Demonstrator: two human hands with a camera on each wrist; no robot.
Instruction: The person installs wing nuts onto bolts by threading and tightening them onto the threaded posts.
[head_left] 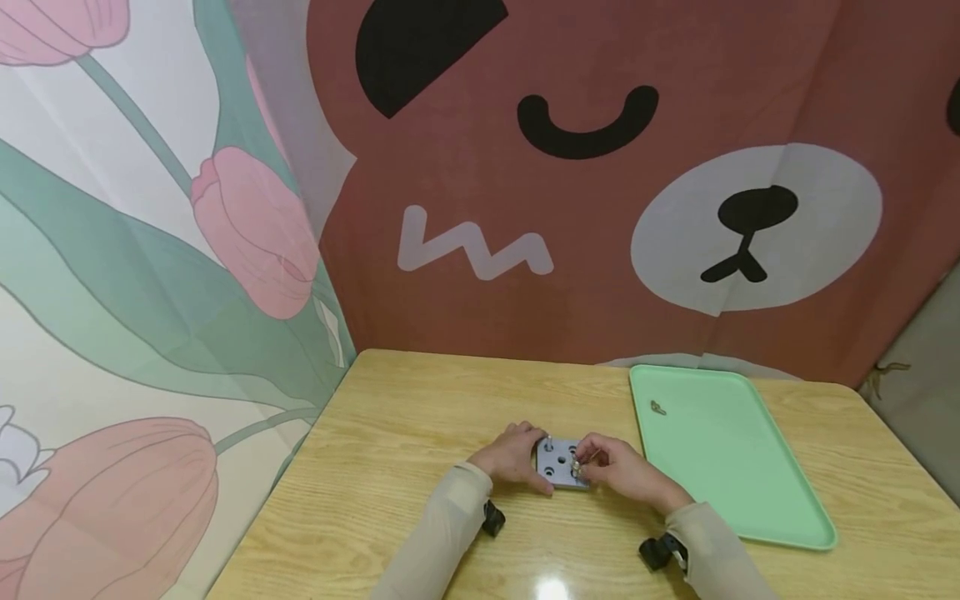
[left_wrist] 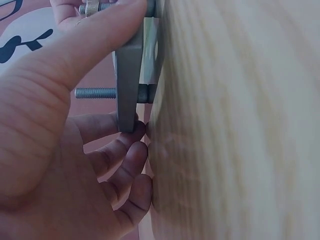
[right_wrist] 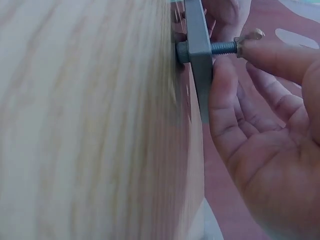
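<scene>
A grey metal plate [head_left: 558, 476] with several holes lies just above the wooden table, raised on the heads of bolts whose threaded ends point up. My left hand [head_left: 513, 458] grips its left side, thumb at the near edge and fingers at the far edge. One bare bolt [left_wrist: 95, 93] stands up near the left fingers. At the right side of the plate, my right hand [head_left: 618, 471] pinches a brass-coloured wing nut [right_wrist: 251, 36] at the top of another bolt [right_wrist: 223, 48]. Thread shows between that nut and the plate.
A light green tray [head_left: 720, 458] lies on the table [head_left: 420, 408] to the right, beyond the right hand. Near its far left corner sits a small brass-coloured wing nut [head_left: 657, 407]. A printed cloth [head_left: 480, 317] hangs behind the table.
</scene>
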